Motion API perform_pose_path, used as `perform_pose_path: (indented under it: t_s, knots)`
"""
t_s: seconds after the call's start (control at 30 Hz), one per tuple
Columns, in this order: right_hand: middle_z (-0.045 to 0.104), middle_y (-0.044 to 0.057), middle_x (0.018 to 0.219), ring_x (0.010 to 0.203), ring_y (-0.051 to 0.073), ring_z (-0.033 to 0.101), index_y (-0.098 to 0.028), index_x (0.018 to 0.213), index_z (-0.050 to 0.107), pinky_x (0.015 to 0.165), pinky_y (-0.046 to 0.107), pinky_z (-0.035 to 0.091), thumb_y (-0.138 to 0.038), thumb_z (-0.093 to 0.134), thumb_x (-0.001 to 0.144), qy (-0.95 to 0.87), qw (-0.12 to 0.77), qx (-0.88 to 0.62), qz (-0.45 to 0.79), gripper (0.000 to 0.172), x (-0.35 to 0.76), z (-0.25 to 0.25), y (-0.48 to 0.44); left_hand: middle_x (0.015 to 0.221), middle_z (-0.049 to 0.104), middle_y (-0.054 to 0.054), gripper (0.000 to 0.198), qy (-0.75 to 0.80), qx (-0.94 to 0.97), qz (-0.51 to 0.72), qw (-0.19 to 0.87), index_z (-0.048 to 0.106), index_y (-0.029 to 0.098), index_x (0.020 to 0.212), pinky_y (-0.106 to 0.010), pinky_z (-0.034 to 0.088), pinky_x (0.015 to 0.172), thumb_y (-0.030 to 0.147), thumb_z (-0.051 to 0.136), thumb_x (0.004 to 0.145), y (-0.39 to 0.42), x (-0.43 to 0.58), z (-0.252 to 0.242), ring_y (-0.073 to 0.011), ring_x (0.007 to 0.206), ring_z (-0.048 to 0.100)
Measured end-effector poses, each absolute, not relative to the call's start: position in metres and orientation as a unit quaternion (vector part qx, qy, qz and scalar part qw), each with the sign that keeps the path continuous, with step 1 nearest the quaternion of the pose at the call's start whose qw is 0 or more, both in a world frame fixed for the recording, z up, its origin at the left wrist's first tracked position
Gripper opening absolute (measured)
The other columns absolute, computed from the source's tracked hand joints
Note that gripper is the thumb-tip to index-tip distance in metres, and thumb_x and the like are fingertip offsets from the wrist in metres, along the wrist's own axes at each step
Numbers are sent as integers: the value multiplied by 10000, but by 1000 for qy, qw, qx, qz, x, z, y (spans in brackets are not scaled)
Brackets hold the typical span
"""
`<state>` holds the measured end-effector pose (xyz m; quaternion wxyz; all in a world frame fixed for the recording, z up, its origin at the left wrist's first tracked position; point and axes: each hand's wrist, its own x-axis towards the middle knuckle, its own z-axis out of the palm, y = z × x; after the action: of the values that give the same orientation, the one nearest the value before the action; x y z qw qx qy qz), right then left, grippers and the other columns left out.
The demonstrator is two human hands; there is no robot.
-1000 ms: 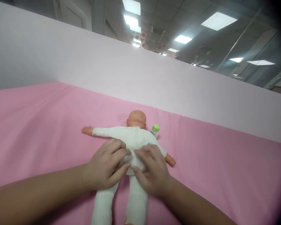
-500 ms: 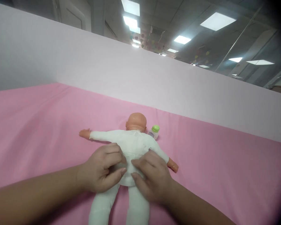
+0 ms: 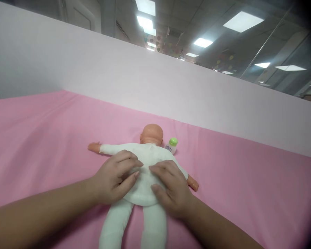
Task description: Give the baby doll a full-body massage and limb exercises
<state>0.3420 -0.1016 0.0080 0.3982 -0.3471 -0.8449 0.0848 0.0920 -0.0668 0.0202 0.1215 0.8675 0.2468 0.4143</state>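
Note:
A baby doll (image 3: pixel 142 193) with a white cloth body lies on its front, the back of its bald head (image 3: pixel 152 133) toward me and both arms spread. My left hand (image 3: pixel 119 178) rests on the left side of the doll's back, fingers curved and thumb apart from them. On the right side of the back is my right hand (image 3: pixel 172 188), its fingers reaching toward the middle and its thumb apart. Both hands are open and hold nothing. The fingertips of the two hands are close together, with a narrow gap over the spine.
A small clear bottle with a green cap (image 3: pixel 172 145) lies beside the doll's head, on the right. Under the doll is a pink sheet (image 3: pixel 235 180). A pale low wall (image 3: pixel 145 83) runs along the far side, with glass and ceiling lights beyond.
Both hands have moved a little up the doll's back toward its shoulders. Their fingers are straighter than before, when they were more curled. The doll and the bottle stay in place.

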Motion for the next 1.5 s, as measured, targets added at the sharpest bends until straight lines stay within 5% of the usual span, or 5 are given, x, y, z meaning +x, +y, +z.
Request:
perform_pose_path:
  t_s: [0.13, 0.43, 0.67, 1.27, 1.5]
  knots:
    - [621, 81, 1346, 1263, 286, 537, -276, 1441, 573, 1084, 506, 458, -401, 593, 1004, -842, 344, -393, 133, 455, 344, 7, -96, 1193, 658, -87, 376, 314, 866, 346, 178, 641, 226, 1288, -388, 544, 896, 223, 589, 915, -63, 95, 19, -248, 1066, 629]
    - [729, 27, 983, 946, 199, 657, -248, 1067, 744, 875, 388, 532, -338, 547, 1027, -813, 382, -383, 216, 220, 346, 13, -94, 866, 672, -29, 188, 281, 869, 353, 202, 702, 192, 1068, -293, 510, 661, 249, 603, 917, -63, 92, 24, -159, 726, 620]
    - [647, 70, 1295, 1239, 266, 553, -268, 1300, 664, 1080, 486, 459, -263, 600, 976, -806, 390, -433, 106, 331, 342, 3, -92, 1295, 627, -112, 446, 282, 884, 358, 104, 601, 208, 1353, -461, 502, 1031, 248, 624, 909, -64, 97, 20, -281, 1193, 586]
    - [512, 75, 1531, 1434, 284, 432, -280, 1495, 508, 1217, 536, 359, -358, 613, 979, -838, 303, -442, 101, 532, 347, -3, -84, 1562, 489, -134, 617, 336, 908, 244, 62, 456, 201, 1549, -539, 368, 1195, 423, 559, 982, -55, 97, 4, -344, 1435, 438]
    - [393, 110, 1613, 1492, 328, 341, -246, 1562, 403, 1221, 588, 335, -398, 624, 963, -825, 297, -476, 70, 657, 347, -7, -83, 1701, 266, -148, 728, 360, 902, 233, 54, 337, 213, 1626, -600, 252, 1243, 553, 494, 1002, -51, 96, -7, -394, 1551, 256]
